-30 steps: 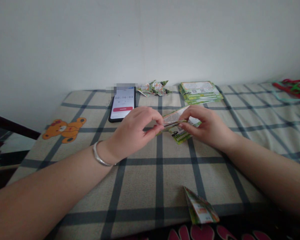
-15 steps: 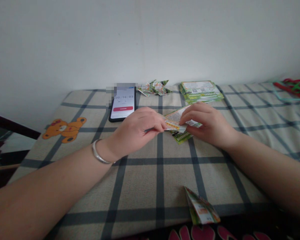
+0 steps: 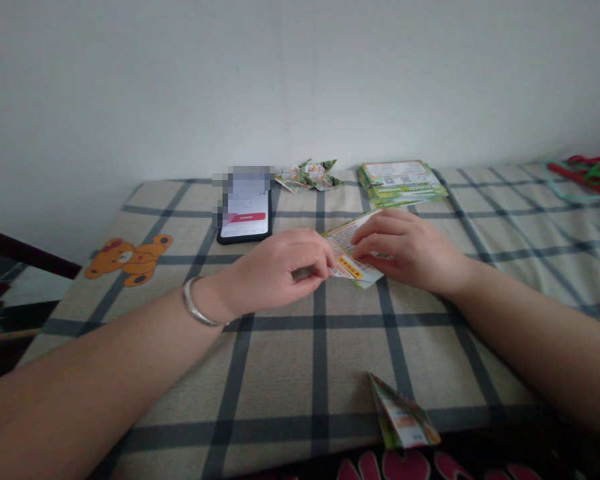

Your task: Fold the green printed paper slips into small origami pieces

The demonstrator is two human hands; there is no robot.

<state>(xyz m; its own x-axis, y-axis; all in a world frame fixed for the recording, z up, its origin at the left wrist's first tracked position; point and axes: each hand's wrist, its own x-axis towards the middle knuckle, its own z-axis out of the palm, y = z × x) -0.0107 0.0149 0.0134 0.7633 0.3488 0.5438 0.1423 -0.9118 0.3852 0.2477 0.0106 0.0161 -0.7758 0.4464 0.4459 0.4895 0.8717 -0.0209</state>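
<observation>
A printed paper leaflet [image 3: 349, 265], green and white with a yellow strip, lies on the checked cloth between my hands. My left hand [image 3: 283, 270], with a silver bangle at its wrist, pinches the leaflet's left corner between thumb and fingers. From the other side, my right hand [image 3: 411, 252] has its fingers bent and closed on the right part of the leaflet, hiding some of it. Close to the near table edge stands a folded paper piece [image 3: 405, 417], pointed and triangular, touched by neither hand.
Behind the hands are a phone [image 3: 247, 223] with a lit screen, some folded paper shapes [image 3: 310, 175] and a stack of leaflets [image 3: 403, 180] by the wall [image 3: 300, 80]. A bear picture [image 3: 130, 259] is at left. Red and green items [image 3: 593, 175] lie far right.
The leaflet has come down flatter and nearer to me, covering the green paper part seen beneath it before. My left hand has dropped slightly, and my right fingers have shifted a little left.
</observation>
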